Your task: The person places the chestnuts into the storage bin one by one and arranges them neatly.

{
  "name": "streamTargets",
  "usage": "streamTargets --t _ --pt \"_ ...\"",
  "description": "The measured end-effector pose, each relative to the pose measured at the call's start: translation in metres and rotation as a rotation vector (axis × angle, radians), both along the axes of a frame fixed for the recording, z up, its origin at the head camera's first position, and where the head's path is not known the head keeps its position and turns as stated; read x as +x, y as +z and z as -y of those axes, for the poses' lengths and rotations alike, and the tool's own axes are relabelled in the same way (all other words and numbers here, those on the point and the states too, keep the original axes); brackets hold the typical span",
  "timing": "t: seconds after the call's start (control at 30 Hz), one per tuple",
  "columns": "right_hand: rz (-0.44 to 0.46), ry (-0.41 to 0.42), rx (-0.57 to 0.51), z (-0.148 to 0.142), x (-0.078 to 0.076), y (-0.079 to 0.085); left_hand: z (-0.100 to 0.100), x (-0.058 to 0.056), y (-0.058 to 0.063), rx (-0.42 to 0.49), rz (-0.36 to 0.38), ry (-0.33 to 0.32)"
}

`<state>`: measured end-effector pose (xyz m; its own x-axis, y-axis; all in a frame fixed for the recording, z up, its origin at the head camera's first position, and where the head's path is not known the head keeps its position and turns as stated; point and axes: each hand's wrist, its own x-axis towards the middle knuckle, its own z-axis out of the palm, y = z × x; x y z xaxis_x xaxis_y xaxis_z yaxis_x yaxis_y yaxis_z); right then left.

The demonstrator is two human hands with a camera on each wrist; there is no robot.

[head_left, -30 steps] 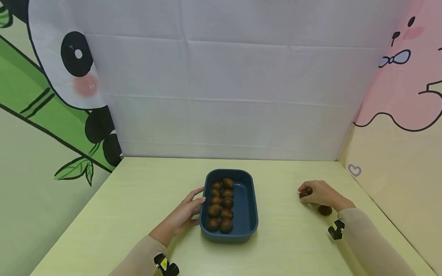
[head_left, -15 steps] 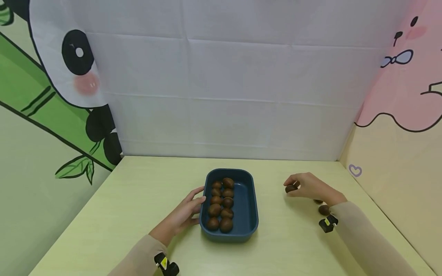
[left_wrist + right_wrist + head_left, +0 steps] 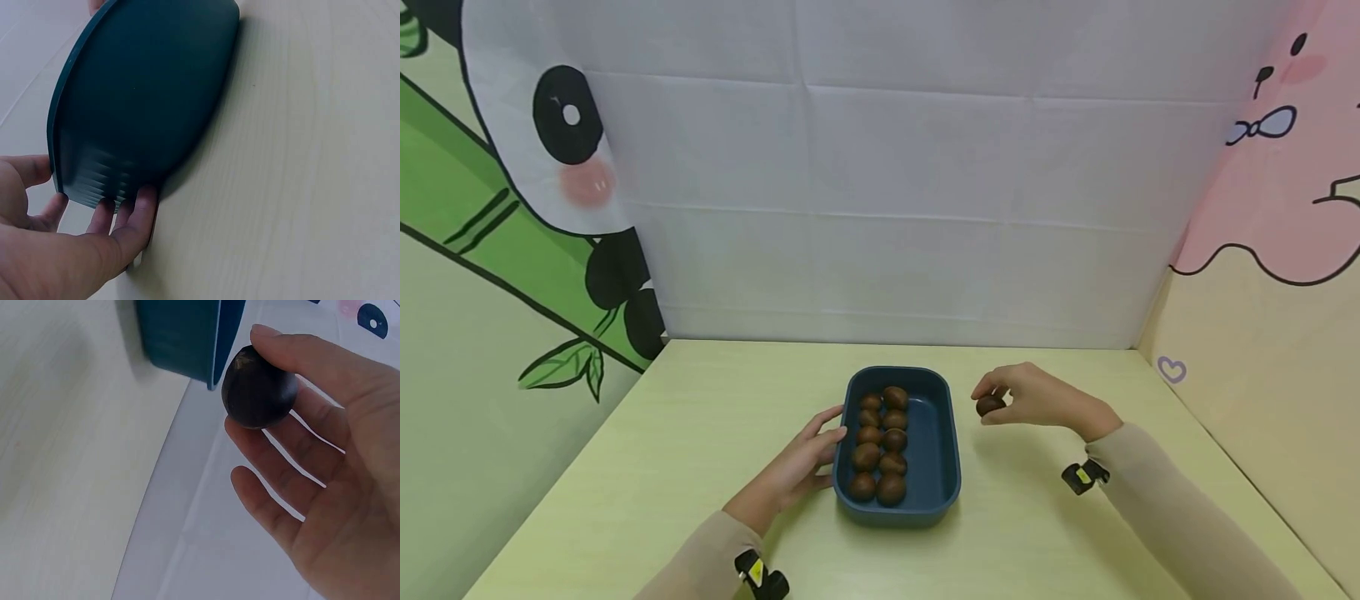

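A dark blue rectangular box [image 3: 932,433] rests on the table, its left half filled with two lengthwise rows of brown chestnuts [image 3: 867,457]; the right half shows bare floor. My left hand [image 3: 801,462] lies against the outer left wall, fingers spread, thumb at the rim. In the left wrist view those fingertips [image 3: 145,199] touch the box wall. Just right of the box, above the table, my right hand [image 3: 1037,396] pinches a single chestnut [image 3: 257,387] between thumb and fingers. The little finger stands apart from it in the right wrist view.
The pale yellow table [image 3: 737,392] ends at a white sheet [image 3: 895,275] hanging behind. Painted cartoon walls flank it at left and right. My right sleeve [image 3: 1180,500] covers part of the table's right side.
My right hand has lifted the chestnut and carried it left toward the box. Chestnuts seen on the table near that wrist are now hidden by the arm. The left hand stays put.
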<state>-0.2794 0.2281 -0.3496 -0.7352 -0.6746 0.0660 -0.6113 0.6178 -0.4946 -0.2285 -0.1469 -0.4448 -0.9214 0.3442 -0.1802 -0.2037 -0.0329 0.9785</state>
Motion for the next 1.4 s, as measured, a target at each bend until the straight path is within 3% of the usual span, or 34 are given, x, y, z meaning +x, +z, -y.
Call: streamTargets --t 0.37,0.7,1.07,1.4 --pt "0.018 0.160 -0.002 0.041 0.009 -0.003 0.000 0.000 0.000 0.008 -0.003 -0.015" --pt "0.011 0.295 0.068 0.081 0.017 -0.017 0.001 -0.001 0.000 0.019 -0.007 -0.018" --pt "0.061 0.276 0.186 0.100 0.025 -0.040 0.001 -0.002 -0.002 0.009 -0.003 -0.021" --pt "0.015 0.232 0.268 0.104 0.031 -0.046 0.001 -0.001 0.000 0.003 -0.001 -0.018"
